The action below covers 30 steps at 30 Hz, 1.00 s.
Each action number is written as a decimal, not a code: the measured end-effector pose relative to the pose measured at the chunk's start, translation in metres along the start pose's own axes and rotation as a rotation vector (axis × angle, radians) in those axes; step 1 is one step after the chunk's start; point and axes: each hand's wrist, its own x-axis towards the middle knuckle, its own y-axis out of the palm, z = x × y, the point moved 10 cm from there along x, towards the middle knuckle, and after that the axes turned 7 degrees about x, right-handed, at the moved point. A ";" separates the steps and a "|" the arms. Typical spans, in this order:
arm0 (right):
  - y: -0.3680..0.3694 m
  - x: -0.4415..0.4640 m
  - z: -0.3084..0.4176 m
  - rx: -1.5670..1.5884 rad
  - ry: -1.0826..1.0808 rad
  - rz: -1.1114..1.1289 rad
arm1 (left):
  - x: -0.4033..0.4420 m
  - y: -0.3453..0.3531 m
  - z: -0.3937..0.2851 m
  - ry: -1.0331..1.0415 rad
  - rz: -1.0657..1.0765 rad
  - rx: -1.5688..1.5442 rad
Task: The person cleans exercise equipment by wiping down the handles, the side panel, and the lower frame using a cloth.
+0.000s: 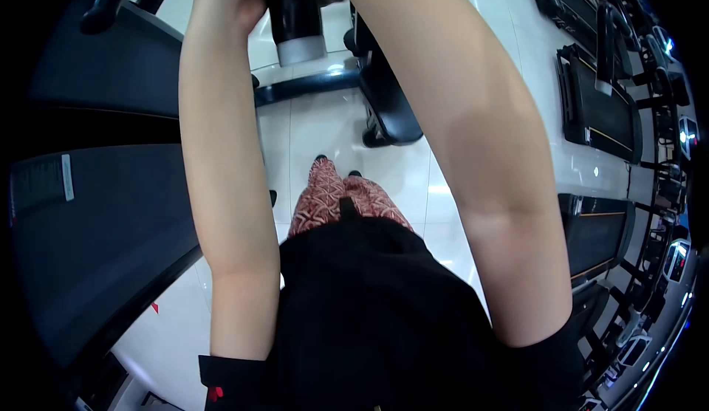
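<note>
Both forearms reach up past the top edge of the head view. Only the wrist and the heel of my left hand (pixel 247 1) show at the top, and its fingers are hidden. Just right of it is a thick black cylinder (pixel 297 5) with a grey band (pixel 301 50) at its lower end, seemingly part of a gym machine. Whether my left hand touches it I cannot tell. My right forearm (pixel 421 34) crosses to the upper middle, and its hand lies outside the frame. Below the cylinder run a dark frame bar (pixel 310 86) and a black padded part (pixel 395 108).
Treadmills (pixel 598 104) line the right side. Large dark panels (pixel 103 226) stand close on the left, with a black-gripped bar (pixel 103 12) at the upper left. Glossy white floor tiles (pixel 399 189) lie around my patterned trousers (pixel 321 197) and dark shoes.
</note>
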 end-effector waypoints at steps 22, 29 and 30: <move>-0.046 -0.005 0.026 -0.002 -0.150 -0.220 | 0.010 -0.004 -0.004 -0.144 0.079 0.064; -0.008 0.024 -0.008 0.205 0.009 -0.042 | 0.008 0.008 0.009 -0.136 0.125 0.302; -0.009 0.021 -0.010 0.119 0.029 -0.059 | 0.004 0.008 0.006 -0.140 0.119 0.303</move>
